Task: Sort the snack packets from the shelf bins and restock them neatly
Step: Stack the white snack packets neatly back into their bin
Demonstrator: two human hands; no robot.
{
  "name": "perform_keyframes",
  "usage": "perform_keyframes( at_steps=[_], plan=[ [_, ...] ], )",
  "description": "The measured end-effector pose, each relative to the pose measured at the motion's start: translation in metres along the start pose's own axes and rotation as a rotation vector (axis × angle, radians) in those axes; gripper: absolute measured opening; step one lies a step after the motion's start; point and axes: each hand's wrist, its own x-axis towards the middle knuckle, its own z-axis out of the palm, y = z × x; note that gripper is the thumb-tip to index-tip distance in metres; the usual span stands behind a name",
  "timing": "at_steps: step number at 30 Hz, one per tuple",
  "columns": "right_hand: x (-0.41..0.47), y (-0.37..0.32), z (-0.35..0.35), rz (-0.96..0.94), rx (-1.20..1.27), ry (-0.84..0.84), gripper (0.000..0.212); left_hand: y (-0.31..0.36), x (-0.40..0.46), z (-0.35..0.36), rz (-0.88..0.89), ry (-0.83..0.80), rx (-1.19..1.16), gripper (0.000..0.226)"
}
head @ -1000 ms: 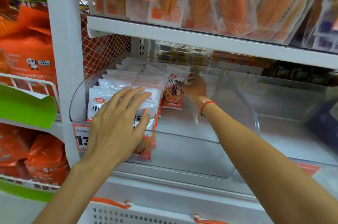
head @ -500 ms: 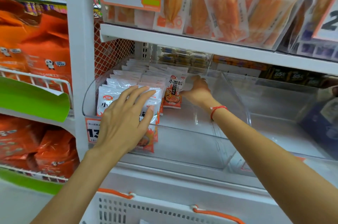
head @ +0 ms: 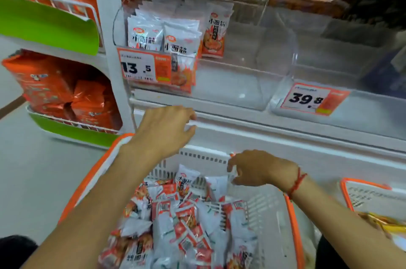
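- White-and-orange basket (head: pixel 293 224) sits low in front of the shelf, heaped with loose snack packets (head: pixel 182 213).
- Left hand (head: pixel 162 130) hovers above the basket's far-left corner, below the shelf edge, fingers spread and holding nothing.
- Right hand (head: pixel 259 168), a red string at the wrist, reaches over the basket's far wall; its fingers are curled and parted just beside one upright packet (head: pixel 216 185). Whether they touch it cannot be told.
- Clear bin (head: pixel 274 57) on the shelf holds upright packet rows (head: pixel 167 33) along its left side.
- Price tag (head: pixel 144 66) reads 13.5.
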Motion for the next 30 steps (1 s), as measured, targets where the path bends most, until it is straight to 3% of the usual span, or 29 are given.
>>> perform_keyframes(
  at_steps=[3, 8, 12, 15, 17, 21, 24, 26, 28, 30],
  plan=[
    [0.036, 0.002, 0.078, 0.038, 0.146, -0.079, 0.037, -0.006, -0.023, 0.061, -0.068, -0.195, 0.033, 0.031],
    [0.077, -0.028, 0.191, 0.046, 0.392, -0.055, 0.047, -0.025, -0.103, 0.181, -0.072, -0.445, -0.048, 0.043],
    [0.093, -0.068, 0.237, -0.03, 0.59, -0.049, 0.04, -0.04, -0.156, 0.232, -0.051, -0.48, -0.016, 0.056],
    [0.102, -0.086, 0.258, -0.032, 0.636, 0.083, 0.04, -0.04, -0.156, 0.234, -0.074, -0.441, -0.109, 0.053],
    [0.099, -0.09, 0.251, -0.014, 0.696, 0.138, 0.028, -0.042, -0.152, 0.239, -0.072, -0.434, -0.129, 0.047],
    [0.09, -0.072, 0.216, 0.031, 0.875, 0.062, 0.012, -0.037, -0.138, 0.241, -0.283, -0.421, -0.372, 0.045],
    [0.081, -0.05, 0.182, 0.107, 0.998, 0.204, 0.014, -0.032, -0.12, 0.226, -0.495, -0.238, -0.678, 0.044],
    [0.074, -0.042, 0.157, 0.104, 1.071, 0.271, 0.007, -0.028, -0.108, 0.211, -0.413, -0.169, -0.742, 0.059],
    [0.068, -0.043, 0.135, 0.102, 1.146, 0.313, 0.004, -0.019, -0.098, 0.194, -0.255, -0.263, -0.81, 0.085],
    [0.063, -0.05, 0.118, 0.136, 1.377, 0.371, 0.006, -0.005, -0.091, 0.18, -0.172, -0.314, -0.866, 0.094]
  ],
)
